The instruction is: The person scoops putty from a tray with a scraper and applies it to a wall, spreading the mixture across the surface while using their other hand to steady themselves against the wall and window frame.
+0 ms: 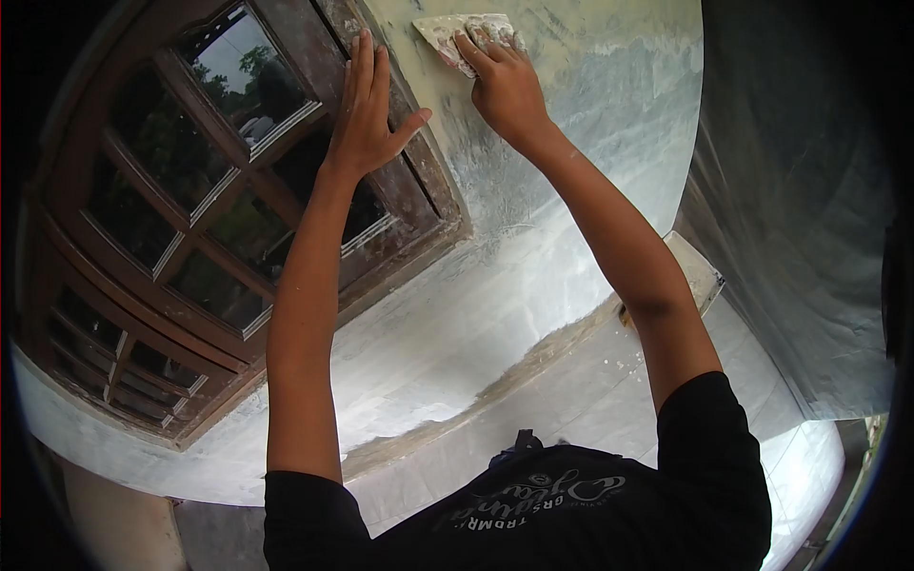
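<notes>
My right hand (509, 93) grips a flat putty scraper (440, 34) smeared with pale filler. Its blade lies against the wall (571, 105) beside the upper part of the window. Fingers stretched out and thumb spread, my left hand (367, 124) rests on the edge of the brown wooden window frame (419, 181). Nothing is held in it. The wall is yellowish near the scraper and coated white and grey lower down.
Glass panes (252, 71) fill the window at the left. Below the wall runs a grey tiled floor (552, 409) with white spatters. A translucent plastic sheet (790, 209) hangs at the right, and a pale board-like object (695, 266) sits behind my right arm.
</notes>
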`<state>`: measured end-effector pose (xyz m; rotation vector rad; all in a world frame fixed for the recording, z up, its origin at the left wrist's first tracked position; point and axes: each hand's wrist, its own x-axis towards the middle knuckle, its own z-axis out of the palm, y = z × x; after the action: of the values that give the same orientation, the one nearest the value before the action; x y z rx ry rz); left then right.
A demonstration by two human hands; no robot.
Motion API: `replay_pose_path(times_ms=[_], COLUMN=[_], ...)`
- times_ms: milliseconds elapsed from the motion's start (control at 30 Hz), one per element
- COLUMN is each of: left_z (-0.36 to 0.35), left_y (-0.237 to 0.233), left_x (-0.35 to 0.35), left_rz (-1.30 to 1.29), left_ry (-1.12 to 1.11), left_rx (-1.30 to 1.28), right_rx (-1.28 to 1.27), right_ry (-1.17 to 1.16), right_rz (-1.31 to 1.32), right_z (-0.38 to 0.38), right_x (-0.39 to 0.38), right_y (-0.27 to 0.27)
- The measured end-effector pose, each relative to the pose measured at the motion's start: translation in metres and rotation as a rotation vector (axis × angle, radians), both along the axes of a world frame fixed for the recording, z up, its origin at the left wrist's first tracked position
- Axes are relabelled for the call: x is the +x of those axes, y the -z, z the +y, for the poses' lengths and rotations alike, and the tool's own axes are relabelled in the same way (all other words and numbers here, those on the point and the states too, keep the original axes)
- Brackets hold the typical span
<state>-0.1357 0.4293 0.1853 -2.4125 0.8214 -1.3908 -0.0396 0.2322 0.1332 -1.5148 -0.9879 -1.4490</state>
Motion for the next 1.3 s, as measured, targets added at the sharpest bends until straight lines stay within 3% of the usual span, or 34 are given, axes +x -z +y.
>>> replay_pose_path(times_ms=[200, 367, 433, 533, 633, 700, 833, 1067, 1100, 1200, 1300], left_z=[0.000, 0.002, 0.001, 0.001, 0.002, 0.000, -0.004, -0.002, -0.002, 0.000, -0.001], left_y=[0.002, 0.002, 0.001, 0.002, 0.000, -0.002, -0.002, 0.001, 0.001, -0.001, -0.001], left_x=[0.001, 0.004, 0.002, 0.002, 0.000, -0.001, -0.002, -0.001, -0.001, -0.001, -0.001], left_rz=[-0.004, -0.033, -0.026, -0.018, -0.010, -0.006, -0.024, -0.032, -0.035, -0.007, 0.003], left_ry=[0.011, -0.012, -0.023, -0.041, -0.044, -0.041, -0.053, -0.060, -0.059, -0.058, -0.045], left_rx=[-0.008, 0.023, 0.023, 0.021, 0.030, 0.032, 0.047, 0.056, 0.060, 0.040, 0.023], right_rx=[-0.064, -0.309, -0.330, -0.145, -0.115, -0.083, -0.156, -0.342, -0.417, -0.333, -0.206], right_ry=[0.008, -0.007, -0.066, -0.184, -0.157, -0.029, -0.014, -0.112, -0.139, -0.189, -0.130], right_rz=[0.015, 0.168, 0.222, 0.332, 0.263, 0.035, 0.064, 0.225, 0.294, 0.311, 0.246], right_z=[0.009, -0.023, -0.034, -0.037, -0.022, -0.008, 0.012, -0.018, -0.026, -0.039, -0.035], right_x=[-0.008, -0.025, -0.029, -0.024, -0.013, 0.004, 0.007, -0.031, -0.035, -0.026, -0.025], right_y=[0.068, 0.133, 0.130, 0.095, 0.039, 0.018, 0.046, 0.165, 0.167, 0.150, 0.071])
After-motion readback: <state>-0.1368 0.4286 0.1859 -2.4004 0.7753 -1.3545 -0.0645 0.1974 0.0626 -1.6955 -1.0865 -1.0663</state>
